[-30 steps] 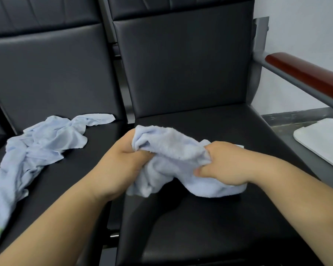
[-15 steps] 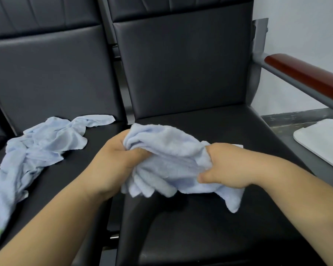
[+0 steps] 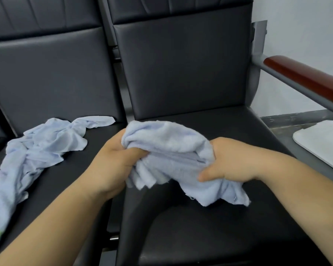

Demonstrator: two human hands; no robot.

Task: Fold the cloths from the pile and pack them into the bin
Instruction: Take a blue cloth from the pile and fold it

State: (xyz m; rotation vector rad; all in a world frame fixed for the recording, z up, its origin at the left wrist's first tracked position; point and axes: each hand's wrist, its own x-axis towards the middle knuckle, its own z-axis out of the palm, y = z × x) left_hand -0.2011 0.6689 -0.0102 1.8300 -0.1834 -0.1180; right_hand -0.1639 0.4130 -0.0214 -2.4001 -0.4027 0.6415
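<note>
quick count: two hands, a left hand (image 3: 112, 166) and a right hand (image 3: 233, 160), with one light blue cloth (image 3: 167, 146) between them. one crumpled heap (image 3: 37, 154) of the same blue fabric, can't tell how many pieces are in it tbh. two black padded seats, the left seat (image 3: 46, 73) and the right seat (image 3: 181, 64), plus a sliver of maybe a third at the far left edge. one red-brown armrest (image 3: 304, 77), one white flat thing (image 3: 323, 143).

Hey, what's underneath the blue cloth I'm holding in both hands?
Only the black seat shows beneath the cloth, which the left hand and right hand grip. The fingers tucked into its folds are covered, as is the seat patch directly below.
</note>
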